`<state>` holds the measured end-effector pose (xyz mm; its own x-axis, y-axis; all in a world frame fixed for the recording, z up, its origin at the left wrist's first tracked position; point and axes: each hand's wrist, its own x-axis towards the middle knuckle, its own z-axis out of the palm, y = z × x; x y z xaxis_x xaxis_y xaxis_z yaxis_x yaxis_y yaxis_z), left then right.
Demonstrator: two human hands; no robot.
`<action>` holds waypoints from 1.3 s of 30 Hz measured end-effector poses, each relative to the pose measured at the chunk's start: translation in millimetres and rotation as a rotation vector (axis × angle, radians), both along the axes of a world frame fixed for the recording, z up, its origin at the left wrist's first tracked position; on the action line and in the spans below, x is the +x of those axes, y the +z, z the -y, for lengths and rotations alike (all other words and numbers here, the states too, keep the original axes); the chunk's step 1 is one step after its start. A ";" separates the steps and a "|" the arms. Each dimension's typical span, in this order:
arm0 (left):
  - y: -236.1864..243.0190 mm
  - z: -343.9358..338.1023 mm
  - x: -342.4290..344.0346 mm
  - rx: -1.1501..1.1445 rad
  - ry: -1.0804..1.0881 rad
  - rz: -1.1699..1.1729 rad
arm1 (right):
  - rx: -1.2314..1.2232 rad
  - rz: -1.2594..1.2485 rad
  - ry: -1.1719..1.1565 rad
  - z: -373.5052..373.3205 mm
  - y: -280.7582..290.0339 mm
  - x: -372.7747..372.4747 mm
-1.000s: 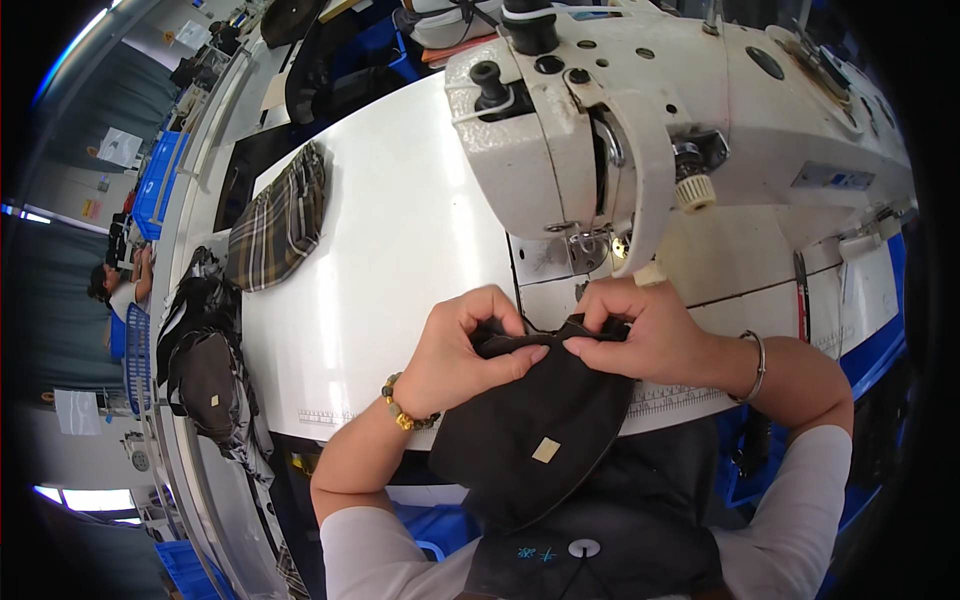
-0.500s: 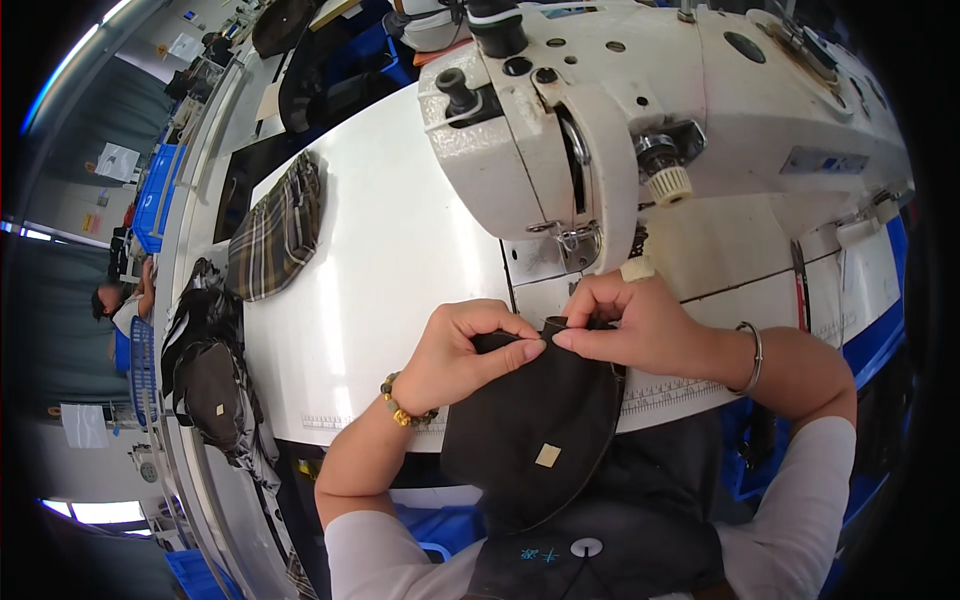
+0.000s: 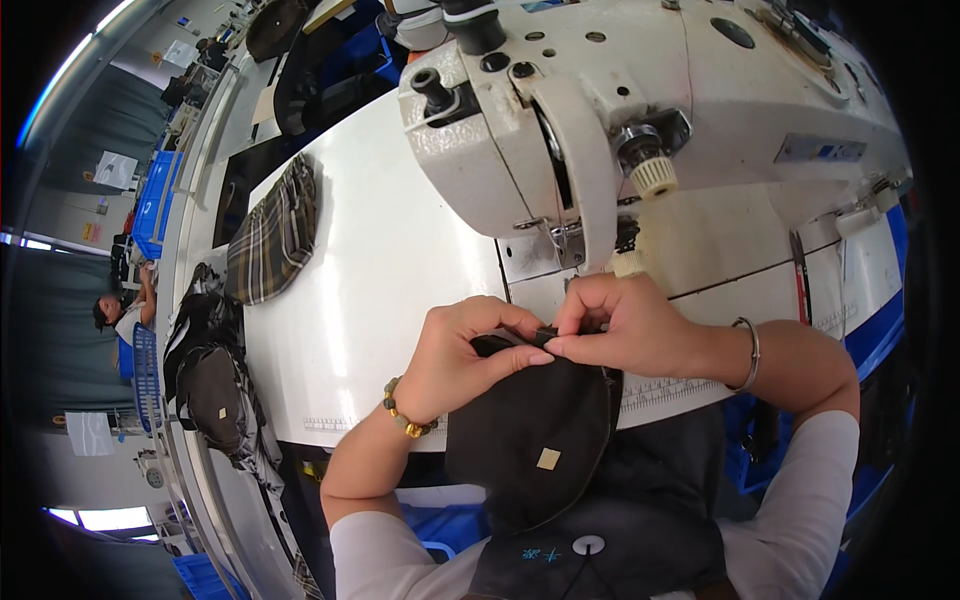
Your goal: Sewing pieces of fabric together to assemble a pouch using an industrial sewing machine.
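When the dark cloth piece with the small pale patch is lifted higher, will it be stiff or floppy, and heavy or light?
Probably floppy: the dark cloth piece drapes down past the front edge of the white table. It seems light for its size, since the left grip and right grip merely pinch its upper edge.

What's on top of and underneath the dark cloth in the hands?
A small pale patch sits on the dark cloth; the left hand and right hand pinch its far edge. The cloth hides part of the white table; whatever else lies underneath can't be seen.
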<state>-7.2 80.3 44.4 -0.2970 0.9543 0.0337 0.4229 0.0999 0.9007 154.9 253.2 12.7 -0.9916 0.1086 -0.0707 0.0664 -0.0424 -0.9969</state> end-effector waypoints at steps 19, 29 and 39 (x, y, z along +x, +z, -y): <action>9.6 12.1 -39.3 -0.127 0.090 0.200 | 0.345 -0.033 -0.007 -4.3 7.1 -0.8; 6.4 11.3 -38.5 -0.122 0.099 0.262 | 0.327 -0.195 -0.122 0.5 -0.6 -4.3; 5.0 11.4 -34.9 -0.107 0.106 0.264 | 0.460 -0.238 -0.138 -0.6 2.1 -6.7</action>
